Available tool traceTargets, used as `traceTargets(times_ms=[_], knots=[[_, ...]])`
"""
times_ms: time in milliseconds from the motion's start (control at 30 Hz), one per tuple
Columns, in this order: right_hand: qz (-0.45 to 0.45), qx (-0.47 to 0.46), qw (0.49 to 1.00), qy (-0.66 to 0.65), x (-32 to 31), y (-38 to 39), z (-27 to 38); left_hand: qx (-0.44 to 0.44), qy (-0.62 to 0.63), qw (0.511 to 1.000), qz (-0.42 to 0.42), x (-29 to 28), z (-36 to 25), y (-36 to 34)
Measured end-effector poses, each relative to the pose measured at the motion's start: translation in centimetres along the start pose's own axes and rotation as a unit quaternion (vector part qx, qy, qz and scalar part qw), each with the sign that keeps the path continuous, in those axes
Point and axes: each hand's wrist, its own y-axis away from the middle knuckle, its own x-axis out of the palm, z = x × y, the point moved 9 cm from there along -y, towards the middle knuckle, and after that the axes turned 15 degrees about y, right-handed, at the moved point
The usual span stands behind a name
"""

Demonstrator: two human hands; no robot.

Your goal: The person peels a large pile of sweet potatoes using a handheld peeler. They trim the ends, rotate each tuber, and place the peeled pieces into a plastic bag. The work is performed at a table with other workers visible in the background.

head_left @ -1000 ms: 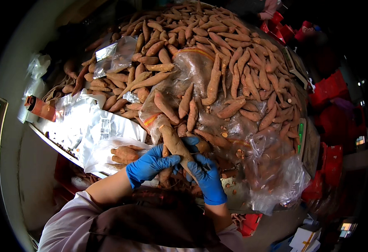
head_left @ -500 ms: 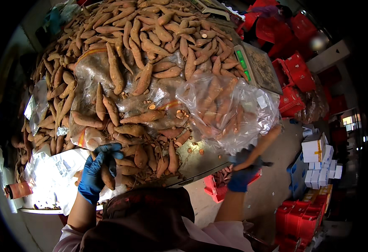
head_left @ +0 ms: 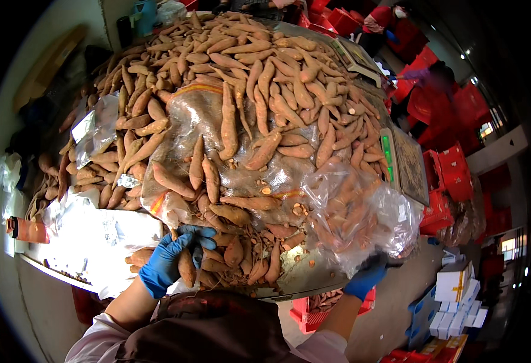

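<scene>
In my blue-gloved left hand (head_left: 171, 257) is a sweet potato (head_left: 187, 269), gripped at the front of a large spread of sweet potatoes (head_left: 241, 60). My blue-gloved right hand (head_left: 368, 272) is at the lower edge of a clear plastic bag (head_left: 350, 212) with sweet potatoes inside; its fingers are in dark shadow, so what it holds, if anything, is unclear. A shiny sack (head_left: 193, 115) lies under part of the pile, and white plastic (head_left: 96, 230) lies left of my left hand.
A scale (head_left: 408, 169) stands at the right edge, another (head_left: 356, 57) farther back. Red crates (head_left: 453, 169) and white boxes (head_left: 453, 281) stand to the right; another crate (head_left: 305, 317) is below the table. Co-workers (head_left: 377, 27) are at the back. A pink bottle (head_left: 29, 230) sits far left.
My hands have moved apart from the long sweet potato both held. It went rightward in my right hand and is no longer visible there. The view has shifted.
</scene>
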Motion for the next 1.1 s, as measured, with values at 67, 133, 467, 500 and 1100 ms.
traceTargets(times_ms=[67, 133, 467, 500, 1100], knots=[[0.085, -0.189, 0.976, 0.059, 8.1, 2.7, 7.0, 0.002, 0.005, 1.000, -0.003, -0.3, 0.1, 0.1], [0.222, -0.249, 0.940, 0.069, 16.1, 4.7, 7.8, 0.001, 0.017, 1.000, -0.007, -0.6, 0.3, 0.3], [0.359, -0.431, 0.688, 0.460, 44.9, 17.6, -0.5, 0.038, 0.052, 0.998, 0.011, -1.4, -0.7, 1.4], [0.339, -0.436, 0.672, 0.494, 45.2, 18.0, -0.7, 0.044, 0.056, 0.997, 0.012, -1.6, -0.9, 1.6], [0.666, -0.056, 0.743, 0.045, 25.3, 25.0, -4.5, 0.010, -0.081, 0.996, 0.023, 1.4, 0.8, -2.0]])
